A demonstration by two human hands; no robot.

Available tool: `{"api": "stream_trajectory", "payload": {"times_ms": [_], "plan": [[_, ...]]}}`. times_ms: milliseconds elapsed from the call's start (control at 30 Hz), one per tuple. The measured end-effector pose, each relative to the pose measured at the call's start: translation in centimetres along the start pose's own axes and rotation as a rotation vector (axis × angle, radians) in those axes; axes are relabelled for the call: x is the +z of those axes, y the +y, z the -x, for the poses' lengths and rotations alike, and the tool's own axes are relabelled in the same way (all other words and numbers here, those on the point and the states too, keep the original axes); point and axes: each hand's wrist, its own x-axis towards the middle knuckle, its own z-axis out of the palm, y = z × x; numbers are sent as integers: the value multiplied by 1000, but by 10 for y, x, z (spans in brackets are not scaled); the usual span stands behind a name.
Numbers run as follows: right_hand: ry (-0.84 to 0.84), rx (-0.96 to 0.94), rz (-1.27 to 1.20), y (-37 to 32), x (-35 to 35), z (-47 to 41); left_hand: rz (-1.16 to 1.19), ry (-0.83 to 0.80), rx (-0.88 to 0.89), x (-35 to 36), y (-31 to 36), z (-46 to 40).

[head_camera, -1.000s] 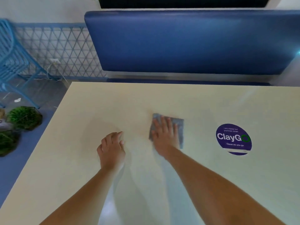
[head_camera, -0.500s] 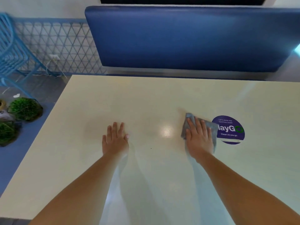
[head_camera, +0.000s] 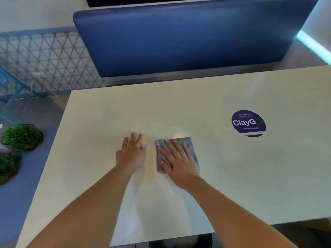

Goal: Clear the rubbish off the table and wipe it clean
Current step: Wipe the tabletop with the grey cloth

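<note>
A cream table (head_camera: 111,111) fills most of the head view. A folded grey cloth (head_camera: 186,141) lies flat near its middle. My right hand (head_camera: 177,161) presses on the cloth with straight, spread fingers. My left hand (head_camera: 131,152) rests flat on the bare table just to the left of the cloth, fingers straight and close together. No rubbish shows on the tabletop.
A round purple ClayGo sticker (head_camera: 248,122) is stuck on the table at the right. A blue padded bench back (head_camera: 188,36) runs behind the far edge. At the left are a lattice fence (head_camera: 44,59), a blue chair frame (head_camera: 10,90) and green plants (head_camera: 22,136) on the floor.
My right hand slid the cloth right as far as the sticker and then back left beside my left hand. The view shifted and tilted. My left hand stayed flat on the table.
</note>
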Motion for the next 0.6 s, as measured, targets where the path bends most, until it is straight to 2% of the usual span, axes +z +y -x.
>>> {"api": "stream_trajectory", "payload": {"times_ms": [200,333,400,533,600], "plan": [[146,442,57,85,-24,39,115,122,90,5,-11,10],[169,673,-8,86,-29,36,169,252,189,3,-23,19],[178,653,-36,51,-19,26,161,325,228,10,-32,26],[103,338,-26,-47,20,22,115,369,311,28,-44,37],[59,244,-32,-75,31,25,135,369,324,33,-43,39]]}}
